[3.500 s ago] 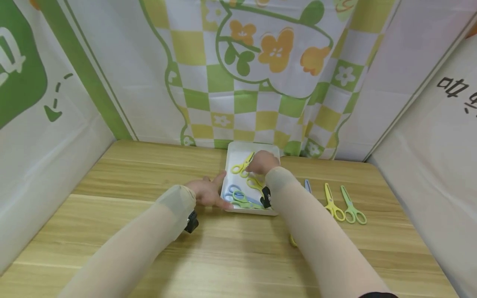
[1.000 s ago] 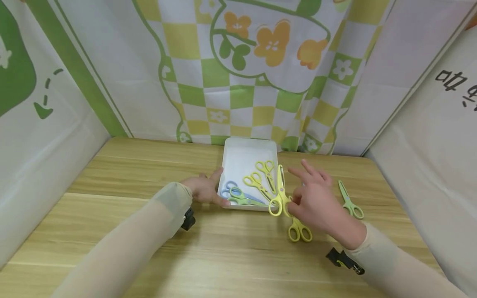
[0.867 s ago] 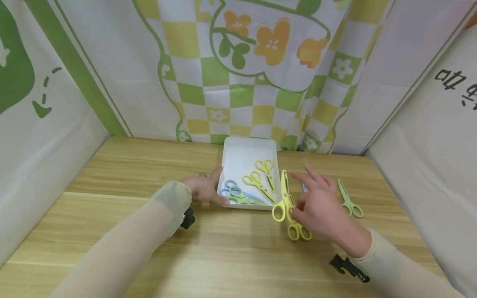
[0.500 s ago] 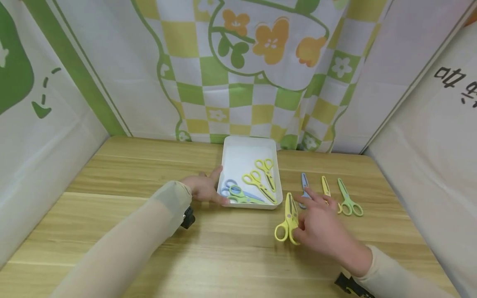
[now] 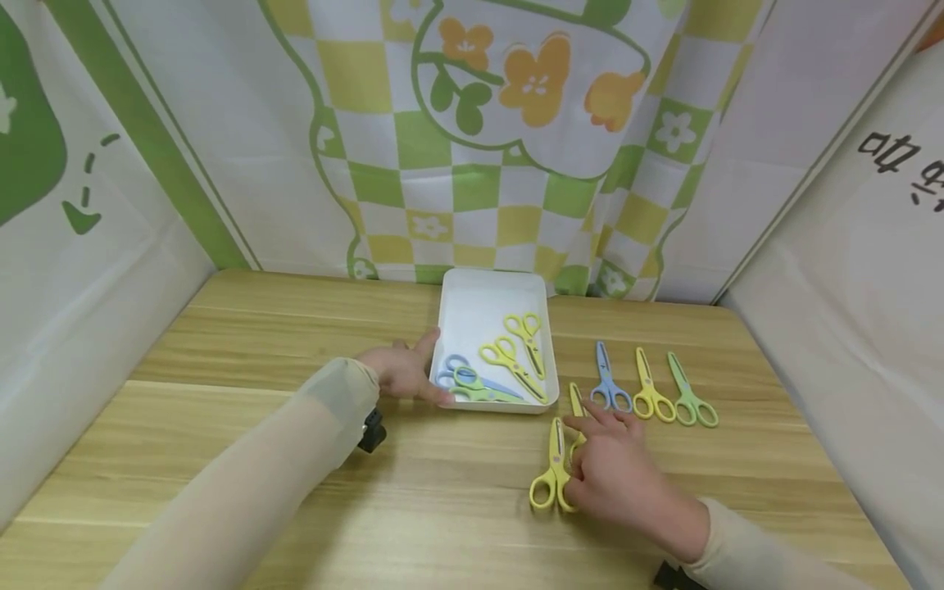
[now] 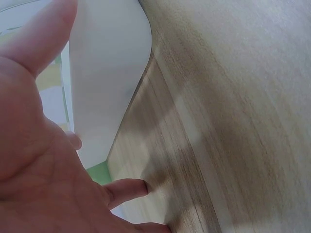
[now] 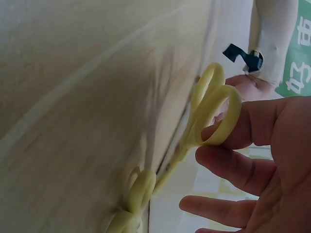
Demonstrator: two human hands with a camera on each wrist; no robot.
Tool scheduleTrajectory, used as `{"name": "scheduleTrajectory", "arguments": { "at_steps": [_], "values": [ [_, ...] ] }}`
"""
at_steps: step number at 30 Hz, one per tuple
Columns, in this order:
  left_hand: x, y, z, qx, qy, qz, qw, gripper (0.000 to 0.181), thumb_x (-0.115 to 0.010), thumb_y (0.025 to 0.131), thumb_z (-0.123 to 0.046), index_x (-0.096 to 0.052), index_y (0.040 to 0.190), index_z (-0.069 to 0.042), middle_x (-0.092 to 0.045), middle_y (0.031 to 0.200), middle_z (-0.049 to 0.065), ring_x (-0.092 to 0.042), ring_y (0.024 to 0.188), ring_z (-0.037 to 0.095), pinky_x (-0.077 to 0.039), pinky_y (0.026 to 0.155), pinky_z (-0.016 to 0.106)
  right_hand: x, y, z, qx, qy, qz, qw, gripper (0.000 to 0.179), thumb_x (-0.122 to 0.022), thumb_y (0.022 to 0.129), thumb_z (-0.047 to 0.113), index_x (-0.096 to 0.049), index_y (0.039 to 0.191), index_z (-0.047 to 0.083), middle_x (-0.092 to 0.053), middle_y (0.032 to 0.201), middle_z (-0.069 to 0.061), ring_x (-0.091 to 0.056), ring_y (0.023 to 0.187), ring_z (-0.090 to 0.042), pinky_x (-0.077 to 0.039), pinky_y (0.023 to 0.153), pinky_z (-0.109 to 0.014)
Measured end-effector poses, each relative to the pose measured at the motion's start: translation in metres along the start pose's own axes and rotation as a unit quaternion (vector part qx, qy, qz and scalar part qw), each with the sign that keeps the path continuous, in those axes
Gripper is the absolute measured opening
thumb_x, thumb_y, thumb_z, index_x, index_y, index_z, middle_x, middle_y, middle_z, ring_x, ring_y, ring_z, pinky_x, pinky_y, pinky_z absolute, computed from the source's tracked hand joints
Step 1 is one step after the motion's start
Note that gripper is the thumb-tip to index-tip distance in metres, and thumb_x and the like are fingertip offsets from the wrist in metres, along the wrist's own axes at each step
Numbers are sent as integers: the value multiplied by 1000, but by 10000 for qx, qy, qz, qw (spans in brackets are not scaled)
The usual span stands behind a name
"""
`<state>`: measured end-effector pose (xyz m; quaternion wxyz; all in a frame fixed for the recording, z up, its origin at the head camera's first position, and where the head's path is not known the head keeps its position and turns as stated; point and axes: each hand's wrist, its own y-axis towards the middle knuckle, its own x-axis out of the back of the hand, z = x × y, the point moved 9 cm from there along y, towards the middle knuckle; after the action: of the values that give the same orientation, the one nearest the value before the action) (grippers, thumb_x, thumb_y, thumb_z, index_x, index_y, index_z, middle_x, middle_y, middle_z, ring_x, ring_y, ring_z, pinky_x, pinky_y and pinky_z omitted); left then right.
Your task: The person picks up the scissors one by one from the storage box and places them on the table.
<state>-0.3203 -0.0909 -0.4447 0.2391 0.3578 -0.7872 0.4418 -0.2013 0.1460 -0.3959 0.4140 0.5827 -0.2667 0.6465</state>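
My right hand pinches one handle loop of a pair of yellow scissors between thumb and finger, in front of the tray's right corner. Their blades point away from me; whether they touch the table I cannot tell. Just behind them lies a second pair of yellow scissors, partly hidden by that hand. My left hand rests against the left side of a white tray, thumb at its front corner, fingers spread. In the left wrist view the thumb lies over the tray wall.
Inside the tray lie two yellow scissors, blue scissors and green scissors. Right of it, blue scissors, yellow scissors and green scissors stand in a row. A patterned curtain hangs behind the table.
My right hand was in the tray earlier. Holding the yellow scissors, it has since come out to the right, then down toward me, uncovering the row of scissors. The left hand stays at the tray.
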Motion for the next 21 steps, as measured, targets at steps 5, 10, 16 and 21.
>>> {"name": "scheduleTrajectory", "arguments": {
  "at_steps": [5,10,16,21],
  "values": [
    [0,1,2,32,90,-53,9999,123,-74,83,-60,15,159,-20,2,155,40,-1,144,51,-13,110,69,-4,2,3,-11,-15,-30,10000,38,-69,64,14,-41,43,29,-67,120,-17,-42,133,-47,-19,100,-66],
    [0,0,1,-11,78,-110,9999,123,-74,82,-61,14,159,-21,0,155,41,-4,143,54,-14,109,70,-6,2,2,-81,-57,-29,9999,38,-69,66,14,-43,43,29,-67,121,-17,-42,133,-46,-18,100,-67],
    [0,0,1,-32,94,-121,9999,123,-73,82,-61,14,159,-21,-1,155,41,-5,143,55,-15,108,70,-5,1,1,-154,-183,-33,9997,38,-70,71,16,-49,42,28,-66,123,-18,-40,134,-46,-20,101,-66],
    [1,0,1,-7,84,-95,9999,123,-74,82,-60,14,159,-21,0,155,41,-3,143,54,-14,109,70,5,1,-3,-358,-235,-184,9989,28,-77,78,31,-65,54,24,-61,131,-20,-39,134,-47,-21,99,-68]
  ]
}}
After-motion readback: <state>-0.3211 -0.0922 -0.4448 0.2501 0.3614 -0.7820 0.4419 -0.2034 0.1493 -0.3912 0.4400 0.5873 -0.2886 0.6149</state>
